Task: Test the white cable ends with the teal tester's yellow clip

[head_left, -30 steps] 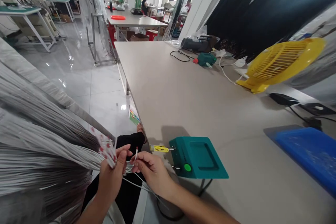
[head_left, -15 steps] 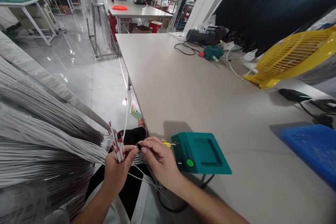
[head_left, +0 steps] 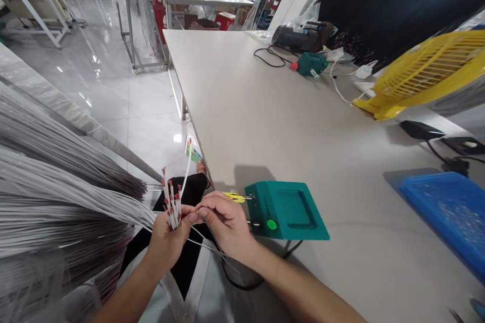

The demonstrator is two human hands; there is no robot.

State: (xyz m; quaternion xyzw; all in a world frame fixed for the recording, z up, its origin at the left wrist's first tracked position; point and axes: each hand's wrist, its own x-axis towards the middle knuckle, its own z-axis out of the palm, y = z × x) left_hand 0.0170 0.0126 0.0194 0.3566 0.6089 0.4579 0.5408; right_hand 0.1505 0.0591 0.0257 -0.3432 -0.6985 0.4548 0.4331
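Observation:
My left hand [head_left: 170, 237] is closed around a bundle of white cables [head_left: 173, 207] whose ends show red wire tips. One cable stands out higher than the others. Its thumb and forefinger meet the fingertips of my right hand [head_left: 229, 222], which is closed in a pinch at a cable end. What exactly lies between the fingertips is too small to make out. Just right of my right hand, a teal machine [head_left: 288, 209] with a green button sits at the table edge, and a yellow tool-like part [head_left: 235, 197] sticks out of its left side.
Long white cables [head_left: 68, 181] hang over a rail on the left. On the table [head_left: 242, 111] are a blue tray [head_left: 447, 212], a yellow fan [head_left: 424, 75], a small green device [head_left: 311, 64] and a dark machine [head_left: 299, 35]. A red stool [head_left: 225, 20] stands farther back.
My right fingertips have closed in against my left thumb and forefinger. The view has tilted down slightly. My left hand still holds the cable bundle.

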